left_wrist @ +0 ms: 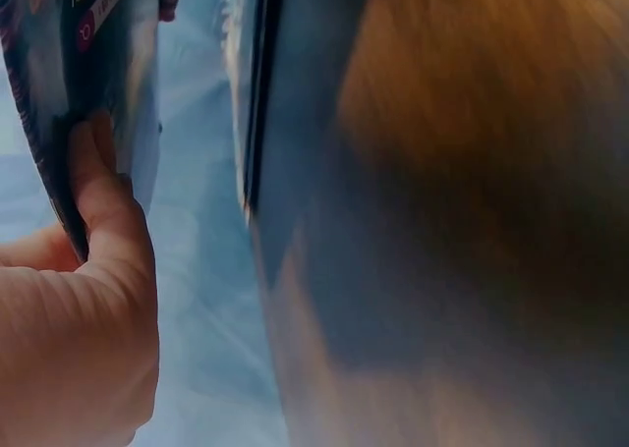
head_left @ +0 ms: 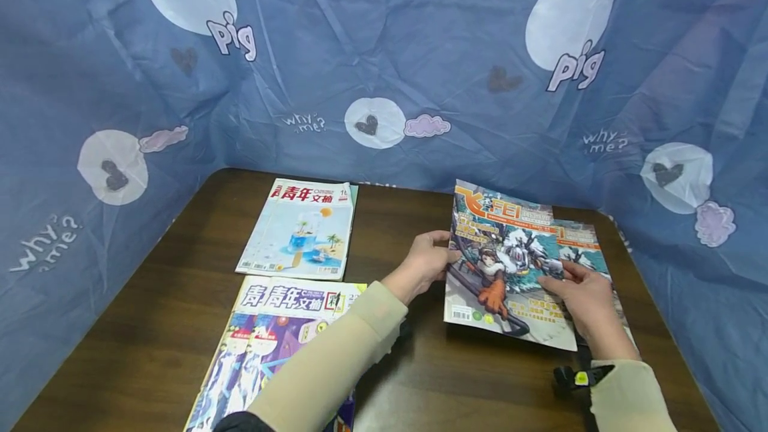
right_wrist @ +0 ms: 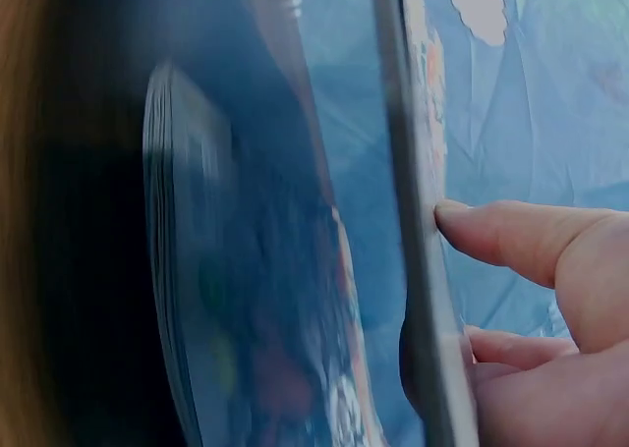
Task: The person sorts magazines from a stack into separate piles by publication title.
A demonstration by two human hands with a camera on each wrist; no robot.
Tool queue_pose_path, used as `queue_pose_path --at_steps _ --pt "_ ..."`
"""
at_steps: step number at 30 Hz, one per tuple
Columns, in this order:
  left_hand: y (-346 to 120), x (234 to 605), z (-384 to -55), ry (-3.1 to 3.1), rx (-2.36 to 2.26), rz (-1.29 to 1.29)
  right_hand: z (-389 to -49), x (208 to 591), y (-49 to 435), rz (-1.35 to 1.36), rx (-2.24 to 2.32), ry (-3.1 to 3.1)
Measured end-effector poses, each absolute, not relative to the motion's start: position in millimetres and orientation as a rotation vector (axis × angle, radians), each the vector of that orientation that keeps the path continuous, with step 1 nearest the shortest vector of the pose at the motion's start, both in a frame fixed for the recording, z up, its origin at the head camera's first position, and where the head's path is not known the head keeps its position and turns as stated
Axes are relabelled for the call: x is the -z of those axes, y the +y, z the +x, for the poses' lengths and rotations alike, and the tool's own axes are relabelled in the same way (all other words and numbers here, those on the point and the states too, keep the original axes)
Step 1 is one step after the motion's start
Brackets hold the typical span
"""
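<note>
Both hands hold a magazine with an orange title and a cartoon figure in orange gloves on its cover. It is lifted off the table. The left hand pinches its left edge, thumb on one face and fingers on the other, as the left wrist view shows on the magazine. At its right edge, the right hand grips with the thumb over the cover. A similar magazine lies on the table, partly hidden behind the held one; in the right wrist view this lower magazine shows its page edges.
Back left on the brown table are overlapping magazines with a beach-drink cover. In front of them lie overlapping purple-covered magazines, partly under the left sleeve in view. A blue patterned cloth hangs around the table.
</note>
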State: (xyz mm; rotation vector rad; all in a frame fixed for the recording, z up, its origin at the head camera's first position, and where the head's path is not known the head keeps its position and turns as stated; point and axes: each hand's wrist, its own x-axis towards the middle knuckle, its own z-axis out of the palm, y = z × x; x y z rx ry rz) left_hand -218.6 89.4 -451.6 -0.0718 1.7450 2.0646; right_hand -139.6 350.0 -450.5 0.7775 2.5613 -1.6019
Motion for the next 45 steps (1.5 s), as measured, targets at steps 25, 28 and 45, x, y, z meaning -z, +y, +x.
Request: queue_pose_path --at_steps 25,28,45 --pt "175 460 -214 1.823 -1.996 -0.149 -127 459 414 0.980 1.505 2.622" --pt "185 459 -211 1.827 -1.993 -0.164 -126 459 424 0.988 1.465 2.632" --pt "215 468 -219 2.178 -1.623 0.064 -138 469 460 0.918 1.251 2.747"
